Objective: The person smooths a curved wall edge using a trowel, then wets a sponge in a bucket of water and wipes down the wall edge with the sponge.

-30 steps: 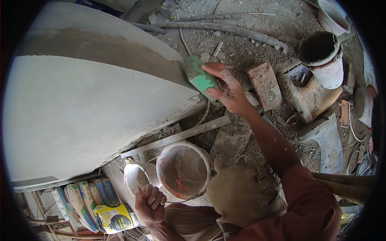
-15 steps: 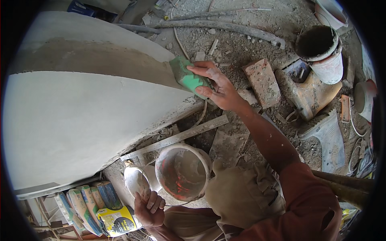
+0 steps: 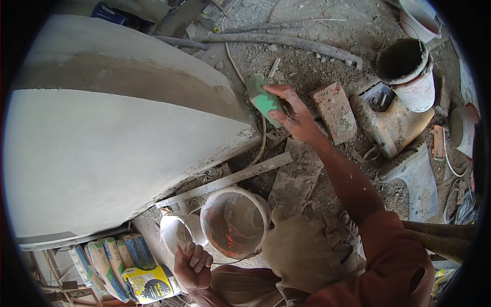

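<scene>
My right hand (image 3: 302,120) grips a green block (image 3: 263,97) with a zigzag lighter patch on its side, its exact kind unclear. Hand and block are held just off the end of a white wall (image 3: 128,158), whose top edge carries a damp grey-brown band. My left hand (image 3: 193,266) is closed, fingers curled, beside a round bucket (image 3: 235,189) with reddish smears inside. The bucket's thin wire handle runs close to these fingers; whether they hold it is hidden.
A smaller white bucket (image 3: 171,230) stands beside the round one. A straight bar (image 3: 225,179) lies along the wall's foot. Rubble, a brick block (image 3: 335,112), a boot (image 3: 417,179), stacked buckets (image 3: 414,84) and a thick hose (image 3: 286,40) cover the right. Bags (image 3: 151,284) lie lower left.
My right hand has drawn the green block away to the right, off the wall's end it was against. My left hand has hardly moved.
</scene>
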A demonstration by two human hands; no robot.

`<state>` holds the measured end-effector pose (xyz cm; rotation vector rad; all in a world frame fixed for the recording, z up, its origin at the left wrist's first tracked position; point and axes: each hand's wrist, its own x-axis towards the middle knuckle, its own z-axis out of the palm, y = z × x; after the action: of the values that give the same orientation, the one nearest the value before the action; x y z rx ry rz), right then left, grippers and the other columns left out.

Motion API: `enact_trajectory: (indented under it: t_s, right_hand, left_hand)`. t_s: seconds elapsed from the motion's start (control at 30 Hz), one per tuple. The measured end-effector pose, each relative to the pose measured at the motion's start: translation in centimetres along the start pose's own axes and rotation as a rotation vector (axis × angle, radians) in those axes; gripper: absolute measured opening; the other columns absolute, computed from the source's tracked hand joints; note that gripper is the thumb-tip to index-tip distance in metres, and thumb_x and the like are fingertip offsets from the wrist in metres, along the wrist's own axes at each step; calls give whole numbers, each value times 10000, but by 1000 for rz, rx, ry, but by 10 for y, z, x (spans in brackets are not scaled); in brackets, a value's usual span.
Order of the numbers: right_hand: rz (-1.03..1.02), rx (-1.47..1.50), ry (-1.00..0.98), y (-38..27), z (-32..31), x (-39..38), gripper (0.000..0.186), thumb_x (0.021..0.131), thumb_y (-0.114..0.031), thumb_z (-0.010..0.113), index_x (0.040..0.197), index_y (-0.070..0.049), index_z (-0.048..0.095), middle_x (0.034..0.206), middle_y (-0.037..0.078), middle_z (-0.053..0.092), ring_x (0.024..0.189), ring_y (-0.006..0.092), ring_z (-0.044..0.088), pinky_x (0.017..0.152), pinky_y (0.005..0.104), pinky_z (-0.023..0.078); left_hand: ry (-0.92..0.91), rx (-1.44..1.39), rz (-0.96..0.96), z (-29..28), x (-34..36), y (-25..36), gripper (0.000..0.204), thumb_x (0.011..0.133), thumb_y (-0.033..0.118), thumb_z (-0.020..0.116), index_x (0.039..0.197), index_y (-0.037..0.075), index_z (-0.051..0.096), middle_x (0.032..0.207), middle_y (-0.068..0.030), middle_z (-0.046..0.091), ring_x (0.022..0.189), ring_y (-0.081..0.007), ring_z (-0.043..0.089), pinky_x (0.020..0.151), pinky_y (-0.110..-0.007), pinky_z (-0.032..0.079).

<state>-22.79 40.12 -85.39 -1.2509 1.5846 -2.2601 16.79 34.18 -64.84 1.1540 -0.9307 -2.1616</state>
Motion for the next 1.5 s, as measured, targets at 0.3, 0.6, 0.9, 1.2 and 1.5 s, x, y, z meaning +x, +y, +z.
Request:
enact_trajectory:
  t_s: [0.3,0.6,0.9,1.2,1.5]
  right_hand:
    - [-23,241,-61,-37,33,18,522,942,-175,697,1433,-64,560,1344,165,530,1265,299,517,1090,411,379]
    - [-570,182,-72,-195,63,180,550,926,-107,689,1449,-58,527,1387,125,526,1239,243,520,1064,373,414]
    - [-136,159,-50,-67,28,55,540,957,-112,669,1459,8,508,1366,144,497,1285,241,492,1081,355,383]
    - [-555,301,11,-262,87,224,525,943,-71,668,1444,-7,527,1327,143,579,1230,209,541,1079,331,394]
    - [-136,140,-32,-146,51,98,524,1000,-80,606,1499,-26,458,1374,132,519,1237,201,524,1065,346,416]
  left_hand:
    - [8,12,-3,3,-3,7,400,1081,431,441,838,119,500,597,68,349,471,-62,294,571,-276,373]
    - [7,47,12,3,2,1,416,1075,454,429,781,162,463,593,89,333,460,-50,282,558,-267,339]
    - [-28,12,-13,-5,10,-5,369,1045,433,524,812,152,584,594,96,313,497,-54,296,614,-285,364]
    - [-52,56,-4,-10,14,-6,381,1041,453,502,806,174,612,587,107,317,486,-53,296,595,-277,372]
    - [-43,59,40,10,0,-8,351,1045,420,509,805,177,585,596,106,311,494,-51,291,590,-276,373]
